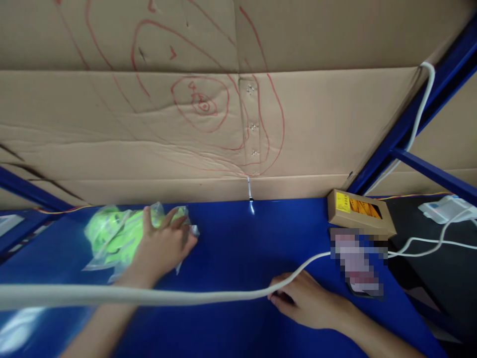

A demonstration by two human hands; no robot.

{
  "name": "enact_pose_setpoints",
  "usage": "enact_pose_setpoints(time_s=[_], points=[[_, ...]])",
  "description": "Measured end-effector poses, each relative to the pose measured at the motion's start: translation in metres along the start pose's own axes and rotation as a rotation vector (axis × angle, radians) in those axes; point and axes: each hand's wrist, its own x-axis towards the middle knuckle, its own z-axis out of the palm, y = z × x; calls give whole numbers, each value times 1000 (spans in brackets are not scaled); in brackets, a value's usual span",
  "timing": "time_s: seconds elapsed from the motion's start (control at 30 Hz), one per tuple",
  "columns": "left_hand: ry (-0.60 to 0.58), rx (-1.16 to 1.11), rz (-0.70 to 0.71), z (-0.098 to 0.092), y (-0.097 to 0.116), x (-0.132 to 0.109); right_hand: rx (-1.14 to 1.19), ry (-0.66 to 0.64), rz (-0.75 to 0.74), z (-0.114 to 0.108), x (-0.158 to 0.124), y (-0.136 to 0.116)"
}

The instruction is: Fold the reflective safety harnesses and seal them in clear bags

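A clear plastic bag with bright lime-green contents (115, 233) lies on the blue tabletop at the left. My left hand (164, 243) rests over the bag's right part with its fingers spread, touching the plastic. What exactly is inside the bag I cannot make out. Farther right, my right hand (303, 301) lies on the table, its fingers curled in a loose fist with a dark gap beside the thumb. No object shows in it. A white cable (208, 297) runs across the view in front of my left forearm and passes over the fingers of my right hand.
A cardboard box with a window showing orange contents (357, 214) stands at the back right, behind a blurred-out phone-like object (357, 263). Cardboard with red pen rings (305, 114) closes off the back. Blue frame bars (436, 171) flank the blue table (231, 248).
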Motion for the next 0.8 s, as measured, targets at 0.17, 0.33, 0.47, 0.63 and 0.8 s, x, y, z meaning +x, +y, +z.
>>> enact_pose_setpoints(time_s=[0.17,0.33,0.47,0.63,0.8], points=[[83,-147,203,9,107,-13,-50,13,2,3,3,3],[-58,-517,519,27,162,-35,-163,43,-73,11,2,6],[-117,-656,528,32,155,-35,-238,180,-139,10,0,3],[-107,-622,562,36,151,-33,-307,142,-187,6,-1,9],[-86,-561,589,38,152,-33,-323,271,-287,6,1,18]])
